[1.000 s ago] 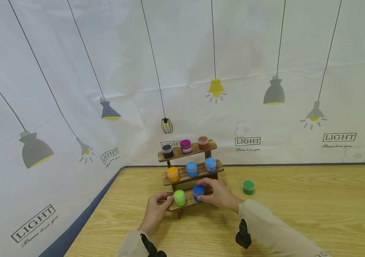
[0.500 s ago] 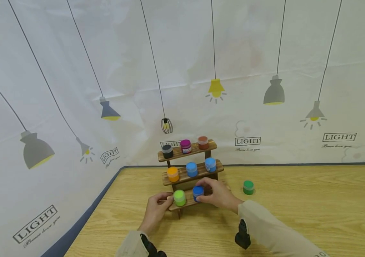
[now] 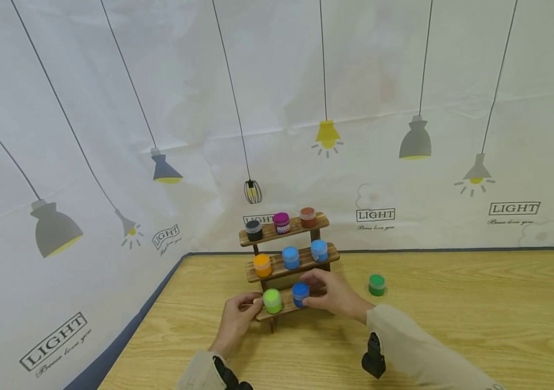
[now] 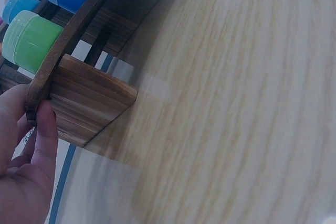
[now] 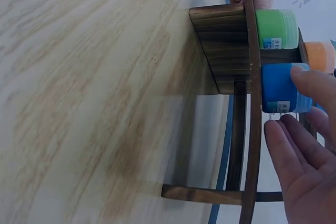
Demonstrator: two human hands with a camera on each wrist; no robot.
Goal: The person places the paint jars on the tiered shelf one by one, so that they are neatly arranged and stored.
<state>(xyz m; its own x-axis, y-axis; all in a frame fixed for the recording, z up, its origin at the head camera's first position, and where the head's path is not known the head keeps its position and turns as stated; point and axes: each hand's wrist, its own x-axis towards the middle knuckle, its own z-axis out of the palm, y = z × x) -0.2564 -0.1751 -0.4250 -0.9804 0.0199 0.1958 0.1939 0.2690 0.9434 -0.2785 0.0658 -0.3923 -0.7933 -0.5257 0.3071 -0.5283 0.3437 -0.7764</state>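
Note:
A three-tier wooden display stand (image 3: 284,310) holds small paint jars with coloured lids. My left hand (image 3: 237,318) pinches the left end of its lowest shelf (image 4: 65,38), thumb above and fingers below. On that shelf sit a light green jar (image 3: 272,301) and, to its right, a dark blue jar (image 3: 300,295). My right hand (image 3: 333,295) is at the blue jar's right side. In the right wrist view its thumb (image 5: 310,82) overlaps the blue lid, while the other fingers (image 5: 283,148) are spread a little apart from the jar.
An orange jar (image 3: 262,265) and two light blue jars stand on the middle shelf. Black, magenta (image 3: 282,222) and brown jars line the top shelf. A green jar (image 3: 377,285) stands on the wooden table (image 3: 452,314) to the right. A lamp-printed sheet (image 3: 287,108) hangs behind.
My right hand has eased slightly to the right, its fingers loosening from the blue jar, which stays on the shelf. My left hand keeps its place on the shelf end.

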